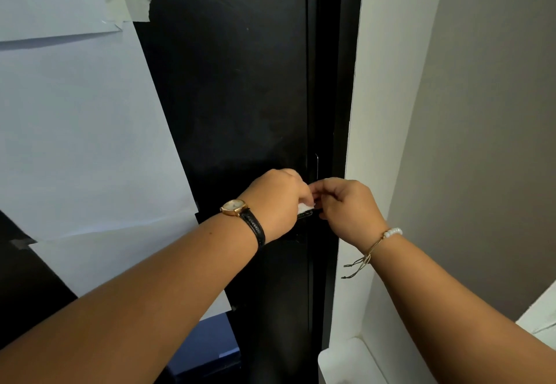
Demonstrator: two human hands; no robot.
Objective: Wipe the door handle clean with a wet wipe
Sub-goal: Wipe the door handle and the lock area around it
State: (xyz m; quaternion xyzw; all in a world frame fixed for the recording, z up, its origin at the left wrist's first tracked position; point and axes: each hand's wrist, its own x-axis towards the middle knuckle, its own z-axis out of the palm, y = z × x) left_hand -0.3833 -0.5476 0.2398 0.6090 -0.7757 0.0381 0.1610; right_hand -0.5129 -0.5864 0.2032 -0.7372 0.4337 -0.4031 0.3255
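Hands are brought together at the edge of a black door [228, 98], at the height of the door handle [304, 216], which is almost wholly hidden behind them; only a dark sliver of it is seen between the two hands. The left hand [275, 200] is curled shut, and a white wet wipe [306, 207] is pinched at its fingertips, pressed against the handle. The right hand [346, 207] is also curled, its fingers drawn in toward the wipe, but whether the wipe is actually gripped by it cannot be told. A gold watch [233, 207] on a black strap is worn on the left wrist, and a beaded bracelet [391, 232] with a knotted cord is worn on the right. Large sheets of pale paper [81, 143] are fixed to the door with tape [135, 6] at the left. A white wall [388, 83] is seen to the right of the dark door frame [340, 83].
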